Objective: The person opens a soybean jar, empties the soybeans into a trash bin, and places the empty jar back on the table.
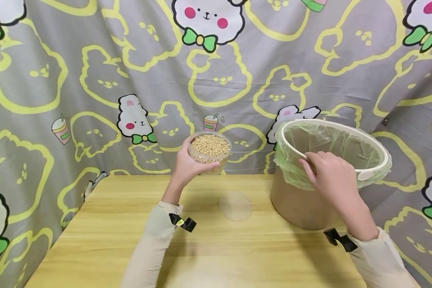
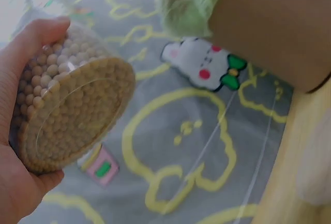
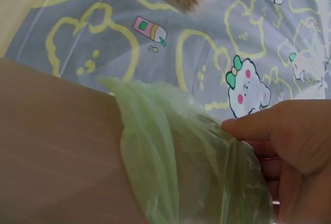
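My left hand (image 1: 191, 162) grips a clear round jar (image 2: 77, 92) full of pale yellow soybeans (image 1: 210, 145), raised over the back of the table. The jar has no lid on, and its top leans toward the head camera. My right hand (image 1: 333, 176) holds the near rim of a brown trash can (image 1: 302, 204), thumb outside and fingers curled over the edge. A light green bag (image 3: 150, 131) lines the can, folded down over its cream rim (image 1: 345, 130). In the right wrist view the thumb presses the bag at the rim.
A clear round lid (image 1: 236, 206) lies on the wooden table (image 1: 129, 228) between the jar and the can. Behind the table hangs a grey curtain (image 1: 158, 80) with cartoon animals. Black straps (image 1: 340, 240) circle both wrists.
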`<state>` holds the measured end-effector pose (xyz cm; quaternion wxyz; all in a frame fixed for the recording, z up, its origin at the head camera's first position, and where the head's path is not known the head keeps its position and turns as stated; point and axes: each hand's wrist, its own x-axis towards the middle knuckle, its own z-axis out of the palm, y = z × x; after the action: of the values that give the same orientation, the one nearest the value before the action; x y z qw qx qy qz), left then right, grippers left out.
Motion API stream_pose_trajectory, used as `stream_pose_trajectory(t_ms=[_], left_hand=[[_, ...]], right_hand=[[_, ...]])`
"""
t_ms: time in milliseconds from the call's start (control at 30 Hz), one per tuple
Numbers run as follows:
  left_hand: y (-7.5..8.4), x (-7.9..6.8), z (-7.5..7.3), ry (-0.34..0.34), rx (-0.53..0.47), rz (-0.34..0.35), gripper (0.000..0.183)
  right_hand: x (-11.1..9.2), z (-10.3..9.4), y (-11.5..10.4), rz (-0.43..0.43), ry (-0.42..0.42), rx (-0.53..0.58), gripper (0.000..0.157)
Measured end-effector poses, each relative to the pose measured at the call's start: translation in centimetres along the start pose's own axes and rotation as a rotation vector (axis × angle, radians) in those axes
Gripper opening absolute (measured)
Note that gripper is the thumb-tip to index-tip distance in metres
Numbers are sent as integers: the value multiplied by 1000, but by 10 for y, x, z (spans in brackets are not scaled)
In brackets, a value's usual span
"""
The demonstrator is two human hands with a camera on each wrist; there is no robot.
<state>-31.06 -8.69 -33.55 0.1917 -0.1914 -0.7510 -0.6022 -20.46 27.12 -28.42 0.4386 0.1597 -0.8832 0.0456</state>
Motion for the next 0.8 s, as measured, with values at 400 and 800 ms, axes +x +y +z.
stream_pose_trajectory(t_ms=[400,800], left_hand=[[60,38,39,-14,100,-35,111],[79,62,70,-33,143,-68,116]], right_hand=[[5,26,-7,-109,136,30,18],[10,39,-16,-82,157,11,21]])
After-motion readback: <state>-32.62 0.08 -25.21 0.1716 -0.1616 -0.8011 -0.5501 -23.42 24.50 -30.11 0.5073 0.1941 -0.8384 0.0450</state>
